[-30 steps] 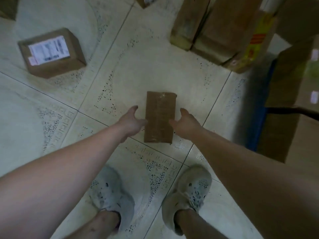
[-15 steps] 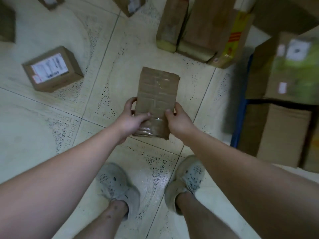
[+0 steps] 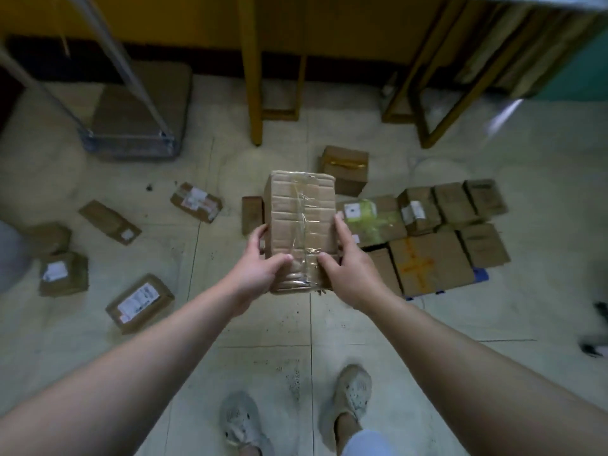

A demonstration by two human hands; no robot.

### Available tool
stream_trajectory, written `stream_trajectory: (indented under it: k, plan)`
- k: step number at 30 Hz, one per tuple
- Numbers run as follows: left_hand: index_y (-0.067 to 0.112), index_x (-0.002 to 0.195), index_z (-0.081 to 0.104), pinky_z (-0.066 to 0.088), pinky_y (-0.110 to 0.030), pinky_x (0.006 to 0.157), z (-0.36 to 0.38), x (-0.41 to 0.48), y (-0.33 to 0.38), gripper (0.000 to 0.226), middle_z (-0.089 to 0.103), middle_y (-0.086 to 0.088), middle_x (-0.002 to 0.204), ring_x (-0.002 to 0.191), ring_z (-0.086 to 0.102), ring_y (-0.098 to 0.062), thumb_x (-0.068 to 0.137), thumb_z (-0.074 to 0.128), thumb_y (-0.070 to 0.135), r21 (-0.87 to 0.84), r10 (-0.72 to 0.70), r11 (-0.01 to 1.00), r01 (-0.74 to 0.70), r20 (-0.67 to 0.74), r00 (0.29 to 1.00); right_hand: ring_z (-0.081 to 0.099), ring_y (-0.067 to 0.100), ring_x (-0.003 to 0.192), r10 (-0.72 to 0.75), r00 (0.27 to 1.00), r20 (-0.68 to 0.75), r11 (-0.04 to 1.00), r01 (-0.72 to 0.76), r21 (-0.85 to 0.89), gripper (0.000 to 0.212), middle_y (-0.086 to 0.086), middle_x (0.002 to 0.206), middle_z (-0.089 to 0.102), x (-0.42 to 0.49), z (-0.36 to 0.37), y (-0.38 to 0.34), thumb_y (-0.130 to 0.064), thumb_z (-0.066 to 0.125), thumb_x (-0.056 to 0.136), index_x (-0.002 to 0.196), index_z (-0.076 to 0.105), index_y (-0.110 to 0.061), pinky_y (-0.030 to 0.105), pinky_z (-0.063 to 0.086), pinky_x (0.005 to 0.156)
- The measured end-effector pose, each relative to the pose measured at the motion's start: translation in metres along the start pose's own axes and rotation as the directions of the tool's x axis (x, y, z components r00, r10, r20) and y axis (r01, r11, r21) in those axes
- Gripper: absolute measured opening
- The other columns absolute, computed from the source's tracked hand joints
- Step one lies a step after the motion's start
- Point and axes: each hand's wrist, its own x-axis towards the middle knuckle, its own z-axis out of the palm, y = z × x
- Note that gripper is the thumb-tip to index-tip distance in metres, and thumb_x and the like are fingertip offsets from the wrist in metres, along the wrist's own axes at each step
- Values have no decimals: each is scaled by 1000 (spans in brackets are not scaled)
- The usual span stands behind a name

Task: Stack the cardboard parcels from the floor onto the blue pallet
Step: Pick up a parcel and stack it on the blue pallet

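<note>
Head view: we hold a taped cardboard parcel (image 3: 301, 225) above the floor (image 3: 263, 327) at mid-scene. Our left hand (image 3: 260, 274) and right hand (image 3: 352, 274) grip its near end, fingers (image 3: 257, 234) curled round both side edges. The blue pallet (image 3: 480, 277) lies to the right, nearly covered by stacked parcels (image 3: 427, 258); loose parcels (image 3: 139, 302) lie scattered left.
</note>
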Motion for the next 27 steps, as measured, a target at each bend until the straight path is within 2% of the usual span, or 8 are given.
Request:
stream_trajectory:
  k: [2,4,6,11,15,18,23,27]
  plan:
    - [43,141,19,57,-39,64,24,-21,33,76,57,-1,117,92,64,-19,85,64,19,34,12,999,-14,48,999,54,3,91,-31,998,-57,999,32,19,68,-5,132,51,-26,-39,-10,-35,54,95,147,12,-50,26,52,71]
    - [45,141,21,54,-32,53,51,-36,61,73,57,0,117,91,65,-19,85,64,26,69,41,997,-46,77,996,54,10,105,-75,992,-97,997,75,-1,66,-2,142,44,-47,-78,-14,-34,55,95,149,17,-43,32,53,82]
    - [46,140,23,52,-29,50,81,-45,82,71,57,2,114,89,66,-20,85,65,30,86,65,994,-73,93,994,49,14,119,-130,986,-107,988,120,-92,68,-3,146,39,-64,-118,-13,-35,56,94,150,18,-37,40,48,97]
    - [50,136,27,56,-39,59,174,-59,117,64,62,3,110,89,68,-21,86,63,34,63,86,994,-90,61,994,36,16,133,-205,979,-19,938,190,-291,75,-7,153,24,-81,-219,12,-41,57,92,153,13,-30,39,37,107]
    - [53,132,29,57,-39,56,237,-61,137,56,59,6,111,90,67,-23,87,60,36,48,102,993,-104,37,994,28,18,139,-219,976,18,901,209,-381,84,-14,158,8,-80,-280,36,-50,59,88,152,7,-34,42,35,110]
    - [55,129,28,57,-37,54,265,-56,154,54,57,7,105,88,66,-24,87,59,39,96,118,988,-118,7,993,22,18,142,-240,970,19,871,224,-436,88,-13,159,4,-67,-312,43,-52,61,86,152,6,-34,41,30,112]
    - [55,112,32,55,-33,49,279,-19,180,44,56,-5,114,88,66,-25,85,63,40,143,149,979,-147,-4,989,18,18,144,-230,971,64,860,233,-454,92,-12,160,0,-30,-340,45,-53,63,85,152,3,-34,42,28,113]
    - [52,123,34,57,-36,54,289,29,193,48,58,-1,107,84,68,-22,86,62,39,101,98,990,-101,40,994,17,18,144,-185,979,89,833,205,-514,96,-10,160,-2,15,-355,45,-47,66,84,153,0,-32,44,30,113]
